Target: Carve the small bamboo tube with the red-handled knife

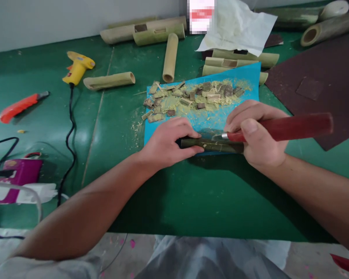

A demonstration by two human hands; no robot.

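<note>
Bamboo tube (222,146) is lying along the near edge of a blue sheet (151,131). My left hand (173,142) is pinching its left end; my right hand (263,145) is grasping a red knife (298,128), its tip pointing left and apparently meeting the tube. I'm judging that light strokes, aimed clear of my left fingers, are working best. Across the green table (192,201), 1 orange cutter (19,107), 1 yellow glue gun (77,69), shavings (189,97) and 1 brown board (331,87) are lying.

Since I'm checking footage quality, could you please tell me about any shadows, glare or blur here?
Head view: dark shadow on the green table below the right hand; pale sheen at the table's left; red handle slightly blurred at its far end; pixelated patch at the top.
</note>
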